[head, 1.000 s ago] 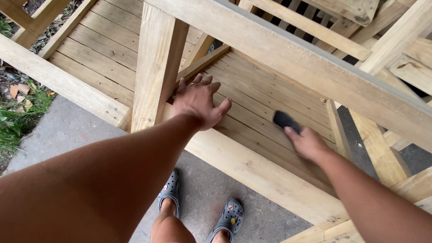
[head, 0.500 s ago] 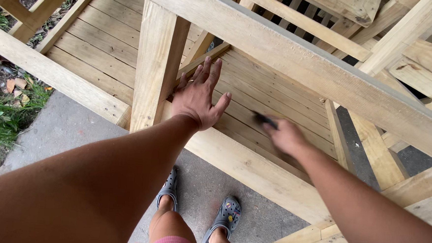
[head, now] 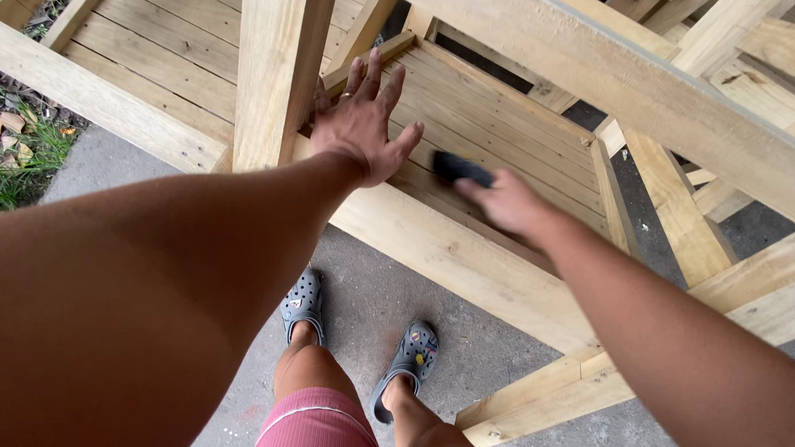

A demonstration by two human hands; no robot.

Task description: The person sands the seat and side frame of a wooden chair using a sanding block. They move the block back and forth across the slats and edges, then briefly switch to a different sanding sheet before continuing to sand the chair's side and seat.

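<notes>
Looking down from the head camera, the left hand [head: 359,122] lies flat with fingers spread and relaxed on the slatted pale-wood platform [head: 502,134], gripping nothing, its heel close against the thick upright square timber post [head: 279,63]. The right hand [head: 505,205] is curled around a small dark oblong sanding block [head: 459,168], which sits on the slats just beside the left thumb. The block's long axis runs roughly left to right and slightly downward toward the right; its free end points toward the left hand, while the other end disappears under the right fingers. It looks a little blurred, so its surface detail cannot be made out.

A heavy pale timber rail [head: 658,92] crosses diagonally above the platform. The platform's near edge board [head: 468,263] runs slantwise below both hands. Beneath it, on the grey concrete ground [head: 367,294], stand the person's feet in grey perforated clogs [head: 305,302], below pink shorts [head: 319,428]. Grass and dead leaves [head: 6,162] lie at the left edge.
</notes>
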